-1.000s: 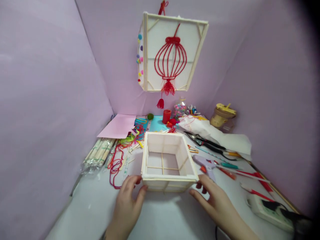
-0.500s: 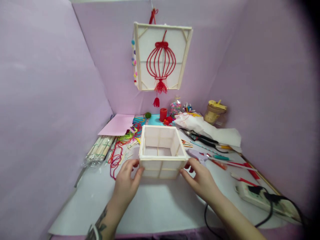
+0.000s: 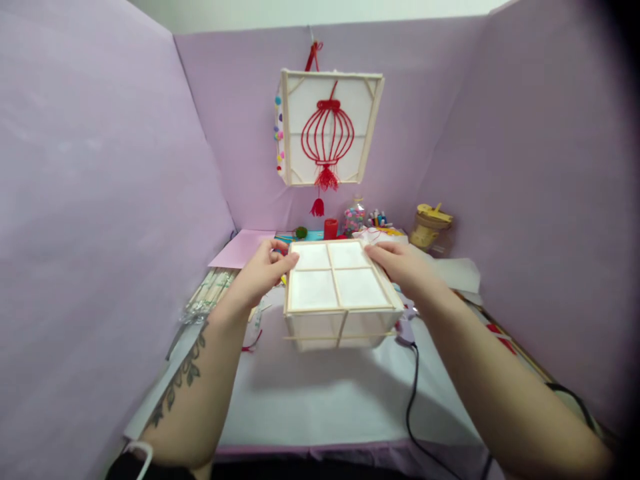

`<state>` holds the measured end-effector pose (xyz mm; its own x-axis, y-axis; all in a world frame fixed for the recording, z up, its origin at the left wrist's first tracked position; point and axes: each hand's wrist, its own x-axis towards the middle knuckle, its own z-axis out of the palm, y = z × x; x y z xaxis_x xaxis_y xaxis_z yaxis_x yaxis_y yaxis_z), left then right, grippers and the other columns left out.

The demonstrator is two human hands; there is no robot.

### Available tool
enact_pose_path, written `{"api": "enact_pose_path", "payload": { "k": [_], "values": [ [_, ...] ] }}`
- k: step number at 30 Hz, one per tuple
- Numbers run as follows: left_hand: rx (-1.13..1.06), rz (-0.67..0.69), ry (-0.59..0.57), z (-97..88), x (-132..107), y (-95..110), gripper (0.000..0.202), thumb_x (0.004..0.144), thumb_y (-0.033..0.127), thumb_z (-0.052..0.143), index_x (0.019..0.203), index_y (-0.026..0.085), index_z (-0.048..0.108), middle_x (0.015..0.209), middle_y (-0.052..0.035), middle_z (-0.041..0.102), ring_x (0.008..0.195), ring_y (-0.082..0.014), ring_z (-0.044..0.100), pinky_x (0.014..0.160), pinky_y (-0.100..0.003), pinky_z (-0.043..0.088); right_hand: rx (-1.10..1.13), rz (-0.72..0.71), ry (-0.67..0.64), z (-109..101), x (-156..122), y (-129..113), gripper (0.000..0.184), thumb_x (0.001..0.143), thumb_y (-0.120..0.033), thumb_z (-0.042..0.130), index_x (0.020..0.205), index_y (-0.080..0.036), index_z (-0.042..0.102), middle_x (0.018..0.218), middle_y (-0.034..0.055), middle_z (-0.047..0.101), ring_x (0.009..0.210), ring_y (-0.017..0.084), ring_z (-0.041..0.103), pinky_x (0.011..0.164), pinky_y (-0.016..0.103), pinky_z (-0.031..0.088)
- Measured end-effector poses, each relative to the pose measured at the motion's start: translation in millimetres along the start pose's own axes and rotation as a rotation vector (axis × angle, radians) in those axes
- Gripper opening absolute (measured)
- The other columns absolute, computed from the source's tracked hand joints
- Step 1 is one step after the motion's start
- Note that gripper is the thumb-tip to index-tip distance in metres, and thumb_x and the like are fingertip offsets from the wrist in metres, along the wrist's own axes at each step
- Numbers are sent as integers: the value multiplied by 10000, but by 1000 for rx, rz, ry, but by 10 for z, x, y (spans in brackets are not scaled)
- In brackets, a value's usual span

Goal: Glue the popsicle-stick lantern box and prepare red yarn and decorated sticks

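Observation:
Between my two hands is a white paper lantern box, framed with thin wooden sticks. A panel with a stick cross faces up toward me, and its open side is out of sight. The box looks raised above the table, with a shadow beneath it. My left hand grips its far left corner, thumb on the top panel. My right hand holds the far right corner, its fingertips partly hidden. A finished lantern hangs behind, bearing a red yarn lantern shape and coloured pompoms on its left side.
Bagged wooden sticks and a pink sheet lie at left. At the back stand a red roll, a pompom jar and a yellow-lidded container. A black cord runs across the right side. Purple walls enclose three sides.
The lantern box has been turned so its open top no longer shows and a crossed panel faces up. Both hands moved from its near lower corners to its far corners.

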<state>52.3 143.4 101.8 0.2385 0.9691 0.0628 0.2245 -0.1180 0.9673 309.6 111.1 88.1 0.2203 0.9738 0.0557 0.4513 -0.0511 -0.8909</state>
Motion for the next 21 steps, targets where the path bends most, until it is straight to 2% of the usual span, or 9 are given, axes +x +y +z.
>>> {"api": "enact_pose_path", "payload": {
  "k": [2,5,9,11,14,16,19,21],
  "values": [
    [-70,-56,-48,20,2,-50,426,725,459,683,985,191,477,563,84,478,450,-70,403,411,-175,259,102,107,-76,37,52,97,296,758,-461,569,631,-194,568,525,-5,516,504,143,447,458,260,288],
    [-134,-90,-66,61,-17,-162,456,717,474,690,1000,197,463,577,78,492,457,-72,420,393,-165,232,228,164,-141,121,87,269,285,745,-455,588,664,-183,597,550,17,564,509,152,477,450,259,305],
    [21,-85,-74,29,35,-305,373,794,491,602,977,196,466,571,59,532,447,-88,433,399,-180,261,264,196,-159,202,126,374,327,719,-497,620,684,-174,587,552,-13,531,482,120,438,444,240,292],
    [176,10,1,-33,99,-367,314,836,483,552,939,192,494,577,47,541,476,-102,461,430,-192,294,240,196,-167,220,144,379,371,707,-539,627,658,-180,549,511,-50,449,449,94,365,433,229,249],
    [313,243,155,-128,175,-417,295,885,477,495,898,185,541,658,20,560,564,-118,510,502,-215,361,197,143,-164,185,128,405,420,714,-589,617,641,-191,503,506,-74,373,446,80,307,431,226,224],
    [364,390,171,-167,188,-415,323,910,488,460,883,184,565,738,-11,596,632,-135,543,572,-242,417,156,99,-112,95,58,458,417,748,-593,597,663,-193,512,530,-63,389,463,89,330,432,230,244],
    [425,586,143,-190,175,-389,332,931,468,438,829,188,586,833,-60,639,791,-182,595,733,-303,472,85,10,65,-127,-174,547,380,834,-560,547,706,-202,542,554,-39,417,481,110,360,431,243,267],
    [412,653,161,-189,176,-387,328,952,415,412,770,193,571,850,-68,640,849,-193,602,791,-322,475,36,-75,272,-269,-411,547,331,878,-517,524,744,-216,560,579,-21,438,499,129,381,441,256,292]
  ]
}}
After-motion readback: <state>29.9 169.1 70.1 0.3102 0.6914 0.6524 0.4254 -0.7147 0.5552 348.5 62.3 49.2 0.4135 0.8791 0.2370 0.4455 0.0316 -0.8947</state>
